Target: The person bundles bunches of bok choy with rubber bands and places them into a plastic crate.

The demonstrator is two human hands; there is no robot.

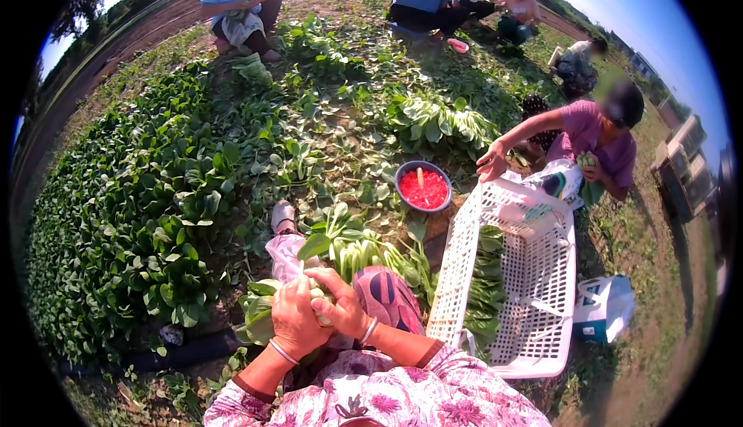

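Both hands grip one bunch of bok choy (pixel 256 315) above my lap. My left hand (pixel 296 315) wraps the stalks, and its dark leaves fan out to the left. My right hand (pixel 342 305) presses the pale stalk ends from the other side, with fingers partly overlapping the left. How the stalks sit inside the palms is hidden. Just beyond my knee lies a heap of cut bok choy (pixel 363 253) with pale stalks. To my right stands a white perforated plastic crate (pixel 455 276), with bok choy (pixel 487 279) packed along its left side.
A basin (pixel 398 186) of small red pieces (pixel 424 196) holds a wooden-handled tool (pixel 419 176). A co-worker's hand (pixel 493 161) touches the crate's far end. Growing greens (pixel 174 224) spread left. A white-and-teal bag (pixel 603 308) sits right of the crate. Other people crouch farther off.
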